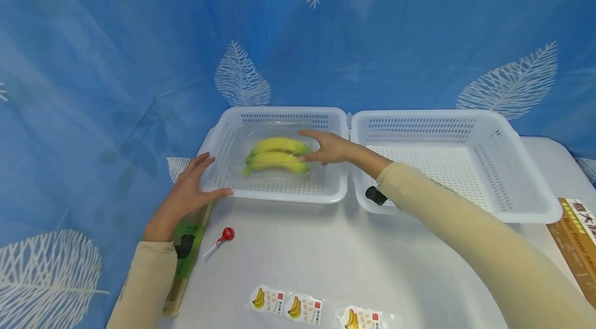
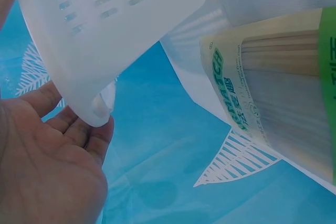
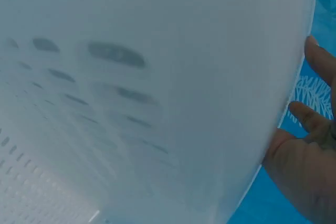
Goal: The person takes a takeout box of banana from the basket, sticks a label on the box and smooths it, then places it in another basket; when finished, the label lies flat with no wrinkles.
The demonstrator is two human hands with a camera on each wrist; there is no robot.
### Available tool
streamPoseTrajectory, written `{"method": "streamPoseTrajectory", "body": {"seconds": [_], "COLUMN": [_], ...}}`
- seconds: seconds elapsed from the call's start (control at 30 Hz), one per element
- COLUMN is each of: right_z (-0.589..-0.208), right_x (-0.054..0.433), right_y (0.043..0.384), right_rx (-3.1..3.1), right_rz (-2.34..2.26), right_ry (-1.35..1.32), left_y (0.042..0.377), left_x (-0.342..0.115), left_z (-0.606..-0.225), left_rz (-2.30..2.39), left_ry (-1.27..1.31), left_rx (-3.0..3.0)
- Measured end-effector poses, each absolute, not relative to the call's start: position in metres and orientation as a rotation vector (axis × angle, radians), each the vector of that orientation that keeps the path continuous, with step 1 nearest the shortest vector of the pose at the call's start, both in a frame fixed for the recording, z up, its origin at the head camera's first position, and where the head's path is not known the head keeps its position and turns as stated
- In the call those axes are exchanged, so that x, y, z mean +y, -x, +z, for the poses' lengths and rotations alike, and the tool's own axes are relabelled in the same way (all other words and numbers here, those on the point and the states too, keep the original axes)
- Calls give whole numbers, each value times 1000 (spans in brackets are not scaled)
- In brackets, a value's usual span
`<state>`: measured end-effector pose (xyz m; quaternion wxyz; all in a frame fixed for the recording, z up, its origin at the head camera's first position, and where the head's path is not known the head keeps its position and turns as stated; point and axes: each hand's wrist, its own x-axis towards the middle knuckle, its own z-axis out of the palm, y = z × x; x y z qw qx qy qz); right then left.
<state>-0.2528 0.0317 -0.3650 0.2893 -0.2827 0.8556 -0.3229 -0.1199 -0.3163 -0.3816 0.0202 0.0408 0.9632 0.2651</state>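
Two yellow bananas [image 1: 276,162] lie in a clear plastic bag [image 1: 235,155] inside the left white basket [image 1: 279,197]. My right hand [image 1: 328,148] reaches over that basket's right side with its fingers spread, the fingertips right by the bananas' right ends. In the right wrist view, a white basket wall covers part of this hand. At the front left corner of the same basket is my left hand [image 1: 188,189], its thumb by the front rim and its fingers along the left side. The left wrist view shows these fingers [image 2: 100,137] loosely bent against the basket's corner.
Beside it on the right stands another white basket [image 1: 526,174]. A red lollipop [image 1: 227,234] lies on the white table [image 1: 279,246]. Banana stickers [image 1: 303,308] are near the front edge. A green-banded pack [image 1: 188,262] lies at left, a brown pack [image 1: 575,241] at right.
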Motion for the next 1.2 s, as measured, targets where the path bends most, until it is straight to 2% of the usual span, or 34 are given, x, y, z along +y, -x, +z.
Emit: {"method": "streamPoseTrajectory", "body": {"seconds": [0.3,0.53,0.8,1.2], "right_z": [-365,-367,-367,-333], "right_x": [27,29,34,68], "right_y": [251,254,257,238], "right_rx": [2183,2023,1924,1898], "right_rz": [-1006,-1258,-1382,-1519], "right_ry": [647,463,399,415], "left_y": [122,122,120,119], "left_x": [-317,-316,-316,-313], "left_z": [-381,-378,-378,-375], "left_rz": [809,809,800,800], "left_ry": [-114,-103,-97,-77], "left_rx": [2964,2942,2935,2919]}}
